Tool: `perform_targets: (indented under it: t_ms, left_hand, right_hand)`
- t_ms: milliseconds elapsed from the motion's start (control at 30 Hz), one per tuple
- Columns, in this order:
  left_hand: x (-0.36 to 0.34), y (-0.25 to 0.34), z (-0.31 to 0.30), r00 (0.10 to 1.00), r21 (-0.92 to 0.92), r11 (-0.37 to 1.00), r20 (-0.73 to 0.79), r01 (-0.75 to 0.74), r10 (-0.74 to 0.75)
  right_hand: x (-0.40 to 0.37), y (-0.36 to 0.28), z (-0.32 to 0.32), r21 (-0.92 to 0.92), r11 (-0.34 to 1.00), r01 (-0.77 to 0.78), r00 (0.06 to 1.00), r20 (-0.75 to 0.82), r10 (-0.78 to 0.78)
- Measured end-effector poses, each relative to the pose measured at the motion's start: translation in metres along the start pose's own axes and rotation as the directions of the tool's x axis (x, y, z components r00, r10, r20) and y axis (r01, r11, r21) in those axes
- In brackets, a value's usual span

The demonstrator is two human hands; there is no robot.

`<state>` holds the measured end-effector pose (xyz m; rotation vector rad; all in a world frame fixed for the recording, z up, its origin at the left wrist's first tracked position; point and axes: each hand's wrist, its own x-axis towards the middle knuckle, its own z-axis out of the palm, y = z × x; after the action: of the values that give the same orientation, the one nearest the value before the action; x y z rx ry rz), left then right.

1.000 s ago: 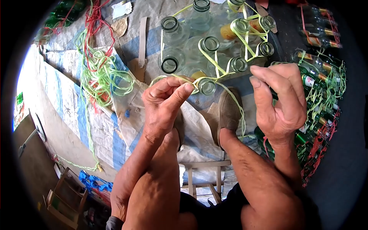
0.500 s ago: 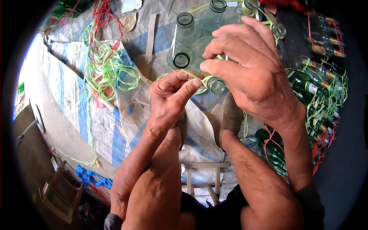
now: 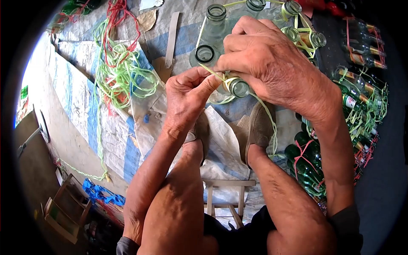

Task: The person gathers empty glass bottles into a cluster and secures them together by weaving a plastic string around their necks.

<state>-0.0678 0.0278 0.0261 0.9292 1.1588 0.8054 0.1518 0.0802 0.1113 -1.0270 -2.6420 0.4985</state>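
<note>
Your clear glass bottle [image 3: 239, 88] stands upright at the near edge of the bundled cluster [image 3: 214, 27], mouth open. The yellow-green plastic string [image 3: 211, 71] loops around its neck, one end taut leftward, another trailing loose toward you.

Two bare forearms end in veined, creased hands: the left hand [image 3: 185, 102] and the right hand [image 3: 272, 68]. Bare legs flank a small wooden stool [image 3: 229, 183]. Above the stool are worn grey-brown slip-on shoes [image 3: 257, 127]. Below it are dark shorts [image 3: 238, 233], and a dark sleeve [image 3: 346, 231] edge shows to its right.
</note>
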Motion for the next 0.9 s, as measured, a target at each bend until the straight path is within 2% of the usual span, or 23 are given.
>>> perform_targets:
  t_ms: [100,200,300,433,633,733,900]
  left_hand:
    - [0.0,-0.002,0.007,0.996,0.018,1.0,-0.085,-0.021,0.022]
    - [0.002,-0.002,0.007,0.993,0.134,0.991,-0.119,0.004,0.012]
    - [0.001,-0.002,0.014,0.985,0.093,0.996,-0.171,-0.004,0.02]
    - [0.001,0.0,0.016,0.982,0.106,0.994,-0.188,-0.004,0.023]
    - [-0.004,0.012,0.02,0.984,0.136,0.99,-0.179,0.045,-0.02]
    - [-0.006,0.02,0.022,0.983,0.189,0.981,-0.185,0.047,-0.011]
    - [-0.009,0.026,0.025,0.983,0.187,0.982,-0.179,0.002,0.032]
  right_hand:
    - [0.003,0.004,0.002,0.045,0.999,-0.001,1.0,0.015,0.001]
    - [0.003,0.003,0.002,0.045,0.999,0.0,0.999,0.046,-0.002]
    - [0.005,0.001,-0.001,0.01,1.0,0.001,0.997,0.08,-0.001]
    - [0.005,0.001,-0.001,0.015,1.0,0.002,0.996,0.09,-0.003]
    - [0.012,-0.006,-0.013,-0.101,0.994,0.035,0.991,0.13,-0.021]
    - [0.012,-0.004,-0.015,-0.129,0.989,0.073,0.996,0.052,-0.067]
    - [0.011,-0.004,-0.025,-0.093,0.994,0.055,0.997,0.058,-0.05]
